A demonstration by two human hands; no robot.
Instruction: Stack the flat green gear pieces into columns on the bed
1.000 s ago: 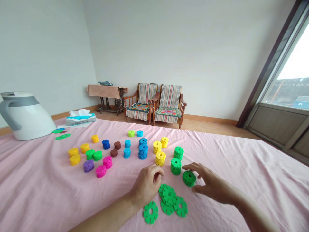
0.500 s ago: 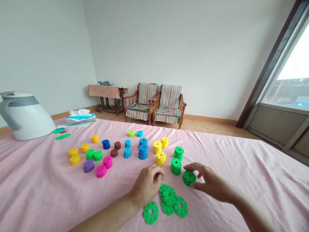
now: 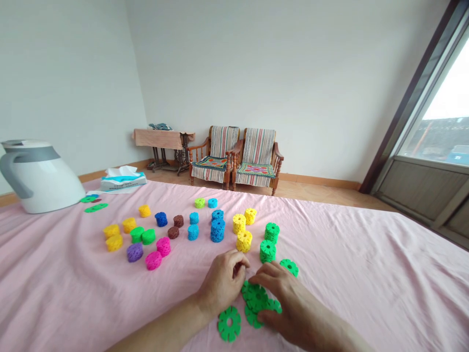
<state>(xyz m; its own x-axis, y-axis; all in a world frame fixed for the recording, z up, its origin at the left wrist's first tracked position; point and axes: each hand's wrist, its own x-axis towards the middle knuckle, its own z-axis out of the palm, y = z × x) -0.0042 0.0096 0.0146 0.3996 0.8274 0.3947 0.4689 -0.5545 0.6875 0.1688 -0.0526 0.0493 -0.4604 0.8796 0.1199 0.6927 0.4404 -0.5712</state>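
Observation:
My left hand [image 3: 224, 279] rests on the pink cloth with its fingers curled in a loose fist; nothing shows in it. My right hand [image 3: 289, 300] reaches over a heap of flat green notched discs [image 3: 256, 297], fingertips at the far edge and thumb at the near edge of the top one. Part of the heap is hidden under that hand. A single green disc [image 3: 229, 323] lies just left of it. Beyond my right hand sits another green disc stack [image 3: 289, 267], its lower part hidden. Two taller green stacks [image 3: 267, 251] stand behind.
Yellow stacks [image 3: 244, 241], blue stacks [image 3: 217, 230], pink stacks [image 3: 154, 260], a purple stack [image 3: 135, 252] and several others spread leftward. At far left stand a white jug [image 3: 51, 181] and a tissue box [image 3: 123, 183]. Two armchairs [image 3: 255, 168] are beyond the table.
My right hand has moved left and nearer, from the short green stack to the heap of loose green discs. My left hand stays where it was.

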